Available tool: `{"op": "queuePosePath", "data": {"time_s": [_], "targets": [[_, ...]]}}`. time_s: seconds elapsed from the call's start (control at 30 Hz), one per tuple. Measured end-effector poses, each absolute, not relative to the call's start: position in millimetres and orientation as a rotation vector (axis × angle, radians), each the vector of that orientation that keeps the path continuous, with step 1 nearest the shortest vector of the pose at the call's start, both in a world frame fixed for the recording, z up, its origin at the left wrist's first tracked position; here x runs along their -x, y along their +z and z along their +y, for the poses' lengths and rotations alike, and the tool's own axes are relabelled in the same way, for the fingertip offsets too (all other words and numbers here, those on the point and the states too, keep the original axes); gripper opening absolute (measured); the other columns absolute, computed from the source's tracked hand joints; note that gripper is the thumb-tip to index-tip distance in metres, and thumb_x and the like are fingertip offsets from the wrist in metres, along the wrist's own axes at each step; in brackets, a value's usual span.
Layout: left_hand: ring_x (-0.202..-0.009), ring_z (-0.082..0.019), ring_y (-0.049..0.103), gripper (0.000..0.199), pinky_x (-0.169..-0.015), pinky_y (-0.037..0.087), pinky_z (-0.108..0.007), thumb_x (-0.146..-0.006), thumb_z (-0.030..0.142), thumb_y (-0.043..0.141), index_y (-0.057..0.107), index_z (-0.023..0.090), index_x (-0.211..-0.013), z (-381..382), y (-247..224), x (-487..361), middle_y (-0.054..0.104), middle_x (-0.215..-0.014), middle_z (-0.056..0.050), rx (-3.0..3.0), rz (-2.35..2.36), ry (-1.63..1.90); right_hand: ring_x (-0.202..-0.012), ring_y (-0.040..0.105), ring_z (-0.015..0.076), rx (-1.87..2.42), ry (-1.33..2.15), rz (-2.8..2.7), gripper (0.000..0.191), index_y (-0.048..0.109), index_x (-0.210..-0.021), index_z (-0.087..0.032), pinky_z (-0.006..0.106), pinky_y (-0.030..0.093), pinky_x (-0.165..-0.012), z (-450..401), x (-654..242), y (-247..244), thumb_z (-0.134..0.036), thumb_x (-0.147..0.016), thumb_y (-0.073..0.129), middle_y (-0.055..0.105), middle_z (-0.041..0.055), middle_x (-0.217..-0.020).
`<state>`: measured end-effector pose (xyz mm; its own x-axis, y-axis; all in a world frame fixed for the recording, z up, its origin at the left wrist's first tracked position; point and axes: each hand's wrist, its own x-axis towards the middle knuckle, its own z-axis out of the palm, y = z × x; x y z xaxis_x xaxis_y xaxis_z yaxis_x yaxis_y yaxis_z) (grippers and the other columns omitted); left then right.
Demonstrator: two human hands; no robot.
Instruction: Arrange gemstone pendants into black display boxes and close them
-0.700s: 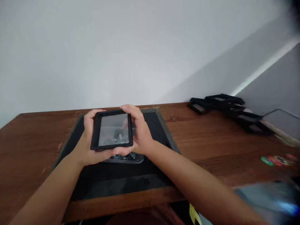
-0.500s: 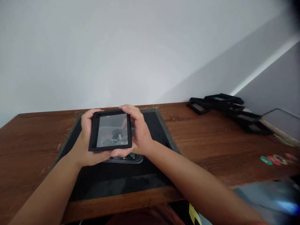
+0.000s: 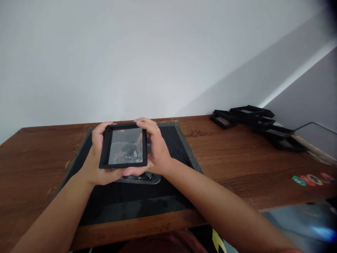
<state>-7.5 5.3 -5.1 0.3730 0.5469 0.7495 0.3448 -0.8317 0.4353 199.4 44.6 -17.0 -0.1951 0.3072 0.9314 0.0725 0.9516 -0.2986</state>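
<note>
Reading the scene as a clock face centred on the held piece, a brown wood-grain table (image 3: 31,165) stretches out at 9 o'clock below a plain pale wall (image 3: 131,59). The person's left hand (image 3: 92,165) grips the 9 o'clock side of a black rectangular frame with a see-through pane (image 3: 105,147), fingertips at the upper corner, thumb beneath the lower edge. The frame, tilted towards the viewer, is held up over a black rectangular mat with a greyish border (image 3: 126,196). Compared with a moment ago, it has drifted slightly towards 9 o'clock, the grip unchanged, which suggests a steady two-handed hold with the piece not yet set down. Behind and below it, towards 5 o'clock, sits a clear plastic container (image 3: 147,180) of small dark, shiny pieces (image 3: 149,175). The right hand (image 3: 158,151) clasps the 3 o'clock side, its thumb meeting or nearly meeting the left one at the bottom edge. Further out, between 2 and 3 o'clock, similar black frames (image 3: 252,109) lie in a loose heap. Just past 3 o'clock, round green, red and yellow-rimmed patches (image 3: 314,180) bear marks too blurred to read; no brand or lettering is legible.
</note>
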Motion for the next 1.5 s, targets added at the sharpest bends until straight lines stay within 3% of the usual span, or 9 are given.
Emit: {"op": "queuePosePath", "data": {"time_s": [0.7,0.9,1.07,1.23,1.5], "targets": [[-0.128,-0.041,0.059,0.123,-0.104,0.050,-0.066,-0.064,0.060,0.093,0.027,0.027,-0.162,5,-9,11,0.053,-0.144,-0.020,-2.399,0.884,1.434,-0.135,0.056,0.0334,0.297,0.187,-1.804,0.110,0.030,-0.151,-0.027,0.055,0.052,-0.113,46,-202,-17,-0.078,-0.067,0.081,0.053,0.0168,-0.142],[-0.129,-0.040,0.057,0.125,-0.106,0.048,-0.065,-0.063,0.058,0.094,0.024,0.026,-0.162,5,-8,12,0.050,-0.144,-0.019,-2.427,0.881,1.434,-0.135,0.056,0.0327,0.284,0.166,-1.797,0.109,0.031,-0.150,-0.026,0.053,0.053,-0.113,47,-201,-17,-0.078,-0.068,0.080,0.053,0.0173,-0.141],[-0.121,-0.037,0.060,0.121,-0.098,0.053,-0.058,-0.066,0.063,0.090,0.026,0.023,-0.161,4,-5,7,0.051,-0.139,-0.019,-2.484,0.927,1.479,-0.136,0.055,0.0354,0.336,0.171,-1.822,0.113,0.026,-0.149,-0.028,0.056,0.052,-0.112,47,-199,-18,-0.078,-0.063,0.081,0.052,0.0168,-0.141],[-0.118,-0.034,0.061,0.120,-0.095,0.055,-0.053,-0.068,0.058,0.092,0.025,0.021,-0.162,1,-2,5,0.048,-0.139,-0.020,-2.492,0.943,1.440,-0.134,0.054,0.0364,0.281,0.196,-1.786,0.112,0.029,-0.148,-0.027,0.058,0.051,-0.112,49,-199,-19,-0.077,-0.062,0.080,0.053,0.0158,-0.138],[-0.116,-0.033,0.061,0.115,-0.095,0.056,-0.053,-0.073,0.057,0.089,0.022,0.027,-0.162,-3,-1,1,0.049,-0.136,-0.016,-2.411,0.889,1.372,-0.130,0.054,0.0354,0.280,0.189,-1.797,0.101,0.031,-0.146,-0.026,0.058,0.053,-0.107,49,-201,-18,-0.076,-0.068,0.073,0.051,0.0155,-0.135]]}}
